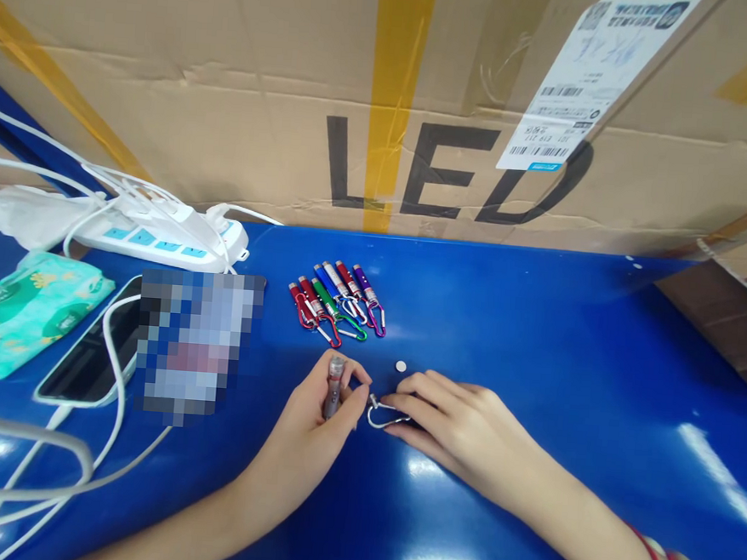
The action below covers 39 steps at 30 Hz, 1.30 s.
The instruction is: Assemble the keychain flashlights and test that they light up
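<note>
Left hand (308,416): grip around grey penlight (334,384). Right hand (462,423): grip pinching silver carabiner (379,426) (white disc (401,366), twelve o'clock). Apparently parts-handling; fine alignment needed.

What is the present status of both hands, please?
Left hand holding gray flashlight. Right hand gripping silver carabiner. Small white disc lying close by right hand.

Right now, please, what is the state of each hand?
Left hand: closed, holding a small grey flashlight.
Right hand: closed, holding a silver clip by the fingertips.
</note>
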Each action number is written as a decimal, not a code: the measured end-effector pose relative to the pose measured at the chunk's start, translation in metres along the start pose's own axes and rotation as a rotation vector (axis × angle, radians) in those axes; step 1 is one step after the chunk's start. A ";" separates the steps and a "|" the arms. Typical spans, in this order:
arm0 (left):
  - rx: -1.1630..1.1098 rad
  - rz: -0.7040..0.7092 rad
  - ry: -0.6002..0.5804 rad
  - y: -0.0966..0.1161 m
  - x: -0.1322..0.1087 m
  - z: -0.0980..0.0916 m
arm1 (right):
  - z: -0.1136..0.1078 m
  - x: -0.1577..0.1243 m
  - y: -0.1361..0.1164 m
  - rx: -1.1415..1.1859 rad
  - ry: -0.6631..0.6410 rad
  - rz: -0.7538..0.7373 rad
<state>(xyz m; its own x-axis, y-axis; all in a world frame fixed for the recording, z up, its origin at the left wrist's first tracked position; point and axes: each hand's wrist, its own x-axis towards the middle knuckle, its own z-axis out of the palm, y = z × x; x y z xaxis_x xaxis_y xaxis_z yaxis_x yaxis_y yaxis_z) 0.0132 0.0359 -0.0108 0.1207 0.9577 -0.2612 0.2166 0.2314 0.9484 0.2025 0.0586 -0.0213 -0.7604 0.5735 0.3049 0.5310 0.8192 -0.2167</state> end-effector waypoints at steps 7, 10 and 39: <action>-0.004 0.048 -0.014 -0.006 -0.002 0.002 | 0.004 0.000 0.001 -0.154 0.097 -0.049; 0.004 0.050 -0.017 -0.007 -0.003 0.003 | 0.002 0.001 -0.001 -0.148 0.090 -0.036; -0.033 0.021 -0.014 -0.006 0.000 0.000 | 0.005 0.001 -0.001 -0.159 0.122 0.040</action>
<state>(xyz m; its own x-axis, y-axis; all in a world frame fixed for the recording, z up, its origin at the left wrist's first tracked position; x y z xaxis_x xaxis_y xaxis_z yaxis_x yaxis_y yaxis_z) 0.0120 0.0346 -0.0168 0.1385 0.9599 -0.2436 0.1819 0.2171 0.9590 0.1998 0.0582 -0.0255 -0.6916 0.5935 0.4115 0.6194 0.7805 -0.0847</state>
